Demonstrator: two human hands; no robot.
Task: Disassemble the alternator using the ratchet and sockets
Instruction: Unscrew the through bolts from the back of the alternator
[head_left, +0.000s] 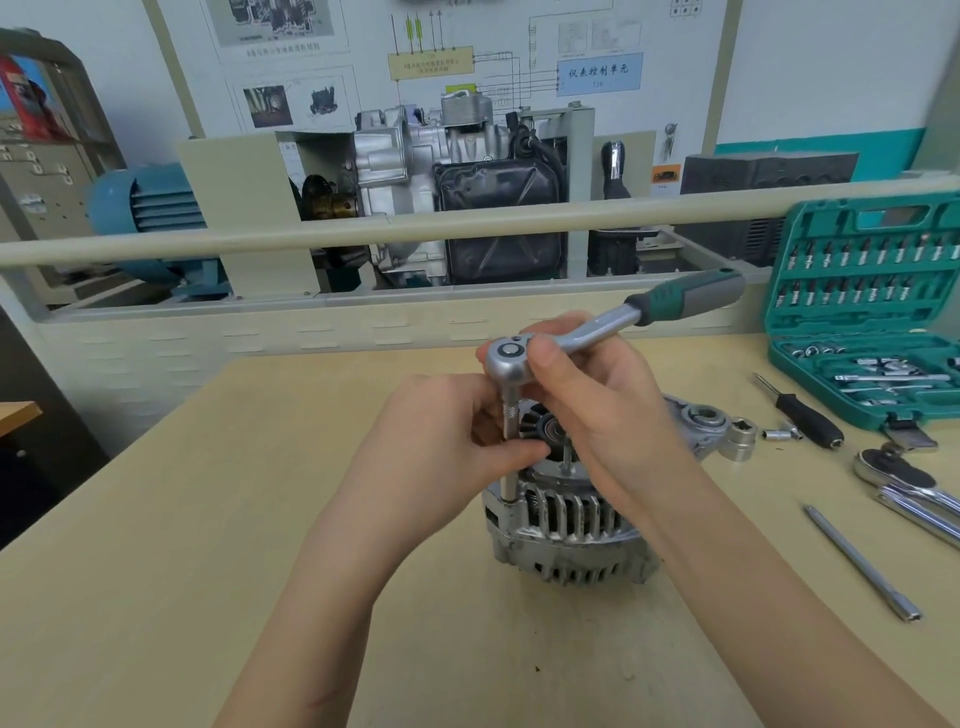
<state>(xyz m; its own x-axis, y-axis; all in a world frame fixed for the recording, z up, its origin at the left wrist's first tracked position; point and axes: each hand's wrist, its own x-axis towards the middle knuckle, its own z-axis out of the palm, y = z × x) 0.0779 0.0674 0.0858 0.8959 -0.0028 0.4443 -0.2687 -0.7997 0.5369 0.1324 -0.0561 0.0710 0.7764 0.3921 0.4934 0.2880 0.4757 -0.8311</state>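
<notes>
Because my forearms fill the near part of the view, the first thing I meet past them is the ribbed silver cast-metal alternator (561, 525), standing on end near the middle of the pale wooden table (156, 597). I judge it heavy and rigid, unlikely to slide under a light turn, though its finned shell looks smooth enough to skate if I lean sideways; its thick outer rim seems the safest place to brace it.

My left hand (441, 441) pinches the slim chrome extension bar (509, 452) with curled fingers, holding it upright over a bolt at the housing's edge. My right hand (587, 400) is curled round the head of the chrome ratchet with the green and grey handle (623, 322), thumb beside the drive; the handle juts free toward the far right.

Beside the alternator, to the right, lies a detached silver end bracket (701, 421) with a large chrome socket (740, 439) against it, then a black-handled screwdriver (802, 415), a second chrome ratchet (904, 480) and a loose long steel bar (865, 564).

Farther off, the open teal plastic tool case (862, 312) holds rows of bits upright in its lid and sockets and bars in the lower tray; some slots look vacant, though I cannot tell which.

Beyond the rail stands a cutaway silver and black gearbox display (457, 192).
</notes>
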